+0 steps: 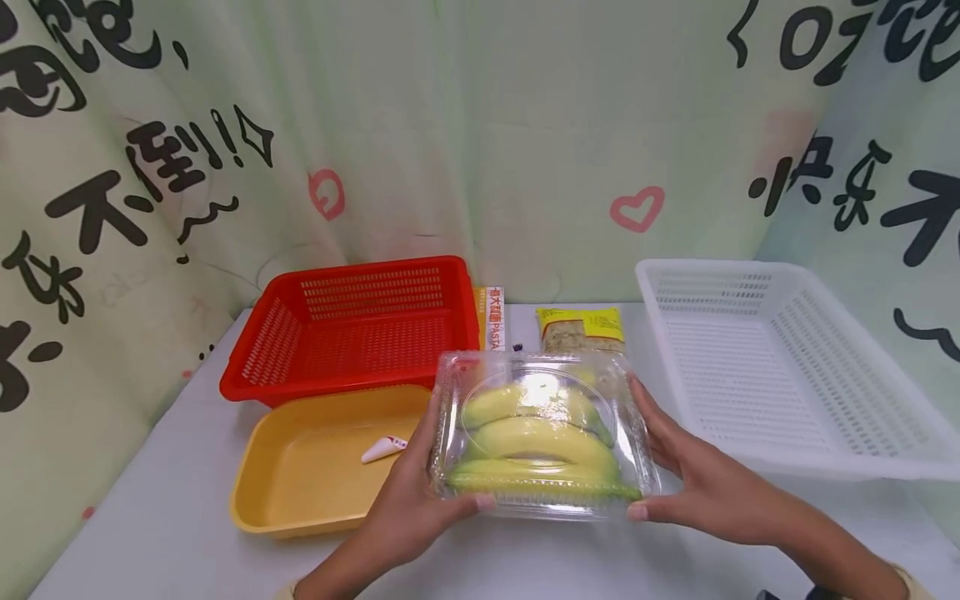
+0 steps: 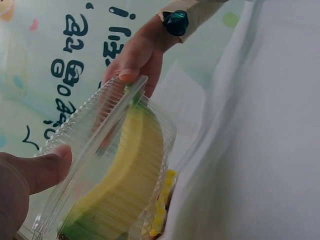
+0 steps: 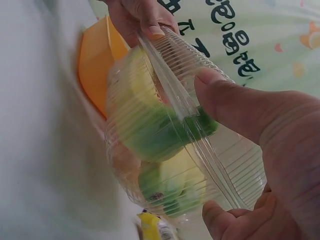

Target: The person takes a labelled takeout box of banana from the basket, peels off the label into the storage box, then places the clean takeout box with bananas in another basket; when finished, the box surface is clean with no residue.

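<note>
A clear plastic clamshell box (image 1: 542, 433) with yellow-green bananas (image 1: 536, 437) inside is held over the white table (image 1: 150, 533). My left hand (image 1: 420, 496) grips its left side, thumb on the front rim. My right hand (image 1: 701, 479) grips its right side the same way. In the left wrist view the box (image 2: 107, 170) shows edge-on with my left thumb (image 2: 42, 167) on its rim and the right hand (image 2: 135, 57) at the far end. The right wrist view has the box (image 3: 175, 145) pinched by my right thumb (image 3: 230, 102).
A yellow tray (image 1: 300, 492) holding a small white item (image 1: 384, 448) sits left of the box, with a red basket (image 1: 352, 329) behind it. A white basket (image 1: 780, 367) stands at the right. A pasta packet (image 1: 495, 318) and a yellow bag (image 1: 581, 329) lie at the back.
</note>
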`<state>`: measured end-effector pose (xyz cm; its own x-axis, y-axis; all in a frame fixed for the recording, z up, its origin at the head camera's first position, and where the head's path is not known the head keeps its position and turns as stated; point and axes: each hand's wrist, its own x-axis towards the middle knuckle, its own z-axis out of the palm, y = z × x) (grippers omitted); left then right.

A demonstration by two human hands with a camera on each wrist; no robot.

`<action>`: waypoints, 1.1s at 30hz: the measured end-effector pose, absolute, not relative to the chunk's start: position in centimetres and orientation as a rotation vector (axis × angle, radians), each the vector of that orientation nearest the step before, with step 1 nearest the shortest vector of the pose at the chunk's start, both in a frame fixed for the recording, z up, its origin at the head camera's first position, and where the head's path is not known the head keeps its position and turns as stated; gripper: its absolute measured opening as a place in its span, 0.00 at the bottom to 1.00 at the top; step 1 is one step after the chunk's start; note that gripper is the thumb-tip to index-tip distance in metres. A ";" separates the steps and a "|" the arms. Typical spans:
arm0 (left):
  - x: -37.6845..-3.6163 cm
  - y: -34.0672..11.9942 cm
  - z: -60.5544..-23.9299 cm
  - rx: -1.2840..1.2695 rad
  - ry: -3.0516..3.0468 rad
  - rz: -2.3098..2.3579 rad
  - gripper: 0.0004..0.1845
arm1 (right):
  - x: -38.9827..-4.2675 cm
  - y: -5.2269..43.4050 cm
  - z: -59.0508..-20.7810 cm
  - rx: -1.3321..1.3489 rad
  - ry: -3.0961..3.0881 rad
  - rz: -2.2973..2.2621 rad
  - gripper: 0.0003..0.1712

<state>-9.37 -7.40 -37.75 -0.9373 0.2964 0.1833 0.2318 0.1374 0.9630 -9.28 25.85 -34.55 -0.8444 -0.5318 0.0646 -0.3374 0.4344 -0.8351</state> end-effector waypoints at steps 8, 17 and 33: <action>-9.2 -8.2 -36.9 0.460 2.458 1.904 0.64 | -10.2 25.0 -33.2 -0.767 2.458 -1.391 0.69; -9.7 -8.8 -35.5 0.542 2.453 1.952 0.64 | -11.2 24.5 -31.0 -0.813 2.463 -1.399 0.69; -13.0 -11.1 -32.5 0.736 2.486 1.975 0.61 | -15.0 22.4 -29.5 -0.984 2.438 -1.470 0.68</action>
